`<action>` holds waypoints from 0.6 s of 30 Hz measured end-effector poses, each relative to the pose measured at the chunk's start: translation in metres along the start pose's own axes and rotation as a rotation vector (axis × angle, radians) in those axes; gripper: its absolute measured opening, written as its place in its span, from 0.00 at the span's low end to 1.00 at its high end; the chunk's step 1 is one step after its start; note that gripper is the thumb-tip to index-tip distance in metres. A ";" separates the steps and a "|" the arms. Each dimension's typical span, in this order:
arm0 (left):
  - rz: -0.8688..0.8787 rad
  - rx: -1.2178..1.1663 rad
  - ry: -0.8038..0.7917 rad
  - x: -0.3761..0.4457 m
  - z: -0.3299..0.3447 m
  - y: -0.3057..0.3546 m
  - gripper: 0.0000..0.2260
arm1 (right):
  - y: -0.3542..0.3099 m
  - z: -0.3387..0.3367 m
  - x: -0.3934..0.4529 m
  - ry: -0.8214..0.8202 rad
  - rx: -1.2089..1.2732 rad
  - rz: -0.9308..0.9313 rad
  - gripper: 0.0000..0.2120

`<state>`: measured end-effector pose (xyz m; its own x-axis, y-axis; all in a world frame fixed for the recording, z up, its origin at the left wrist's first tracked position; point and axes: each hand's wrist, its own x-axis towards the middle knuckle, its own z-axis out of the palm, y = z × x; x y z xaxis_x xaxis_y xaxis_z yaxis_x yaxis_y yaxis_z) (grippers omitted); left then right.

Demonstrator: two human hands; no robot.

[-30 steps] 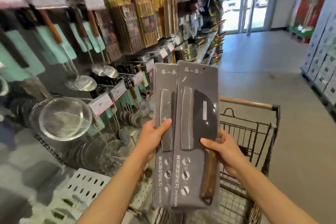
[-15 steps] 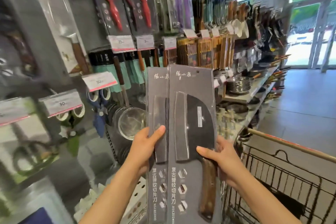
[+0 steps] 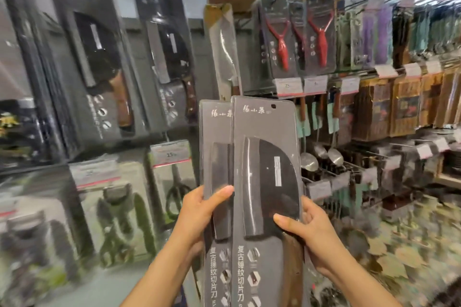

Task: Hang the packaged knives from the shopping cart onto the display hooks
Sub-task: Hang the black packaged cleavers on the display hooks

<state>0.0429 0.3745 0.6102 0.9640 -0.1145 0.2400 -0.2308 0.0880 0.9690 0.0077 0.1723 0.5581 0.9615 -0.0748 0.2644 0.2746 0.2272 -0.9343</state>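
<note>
View swings off cart onto knife wall — left hand and right hand each grasp packaged knife; hanging next.

Left hand: we see it bare, no ring, nails short.
Right hand: we see it bare too, no ring.
Forearms: we see no sleeves, watch or bracelet.

A shop display wall fills the view, hung with red peelers and scissors. White price tags line its rails
</note>
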 end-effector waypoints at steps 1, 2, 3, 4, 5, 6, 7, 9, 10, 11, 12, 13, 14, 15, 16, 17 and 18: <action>0.004 0.018 0.036 0.000 -0.012 0.005 0.13 | 0.001 0.013 0.008 -0.027 -0.008 -0.016 0.42; 0.005 0.035 0.070 0.002 -0.025 0.010 0.13 | 0.000 0.027 0.014 -0.043 -0.029 -0.026 0.40; 0.006 0.062 0.099 0.003 -0.037 0.016 0.16 | -0.001 0.040 0.022 -0.057 -0.048 -0.035 0.35; 0.012 0.091 0.121 0.005 -0.050 0.022 0.22 | -0.003 0.053 0.029 -0.072 -0.064 -0.044 0.31; 0.012 0.125 0.132 0.007 -0.061 0.029 0.29 | -0.004 0.066 0.036 -0.089 -0.083 -0.056 0.28; 0.015 0.144 0.141 0.010 -0.072 0.034 0.33 | -0.006 0.078 0.043 -0.105 -0.104 -0.066 0.28; 0.025 0.145 0.154 0.012 -0.083 0.039 0.32 | -0.007 0.089 0.050 -0.122 -0.120 -0.078 0.29; 0.064 0.128 0.175 0.018 -0.100 0.049 0.20 | -0.009 0.109 0.062 -0.156 -0.133 -0.102 0.33; 0.083 0.119 0.183 0.019 -0.106 0.055 0.16 | -0.011 0.118 0.068 -0.167 -0.127 -0.112 0.34; 0.103 0.113 0.190 0.021 -0.111 0.060 0.13 | -0.013 0.126 0.073 -0.176 -0.113 -0.121 0.36; 0.121 0.100 0.195 0.024 -0.117 0.065 0.12 | -0.015 0.133 0.078 -0.186 -0.101 -0.131 0.38; 0.138 0.086 0.193 0.026 -0.122 0.069 0.11 | -0.019 0.139 0.083 -0.194 -0.100 -0.143 0.37; 0.151 0.070 0.196 0.029 -0.126 0.075 0.11 | -0.023 0.144 0.087 -0.203 -0.105 -0.154 0.35; 0.165 0.059 0.194 0.032 -0.129 0.080 0.10 | -0.028 0.148 0.092 -0.209 -0.110 -0.164 0.33; 0.180 0.052 0.193 0.034 -0.131 0.086 0.10 | -0.033 0.152 0.096 -0.214 -0.115 -0.174 0.30; 0.195 0.042 0.191 0.038 -0.133 0.090 0.10 | -0.037 0.156 0.101 -0.217 -0.121 -0.183 0.28; 0.207 0.030 0.192 0.041 -0.134 0.095 0.11 | -0.042 0.159 0.104 -0.215 -0.128 -0.191 0.26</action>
<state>0.0782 0.5105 0.7044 0.9027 0.0924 0.4203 -0.4264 0.0604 0.9025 0.0977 0.3089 0.6632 0.8765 0.1056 0.4697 0.4601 0.1034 -0.8818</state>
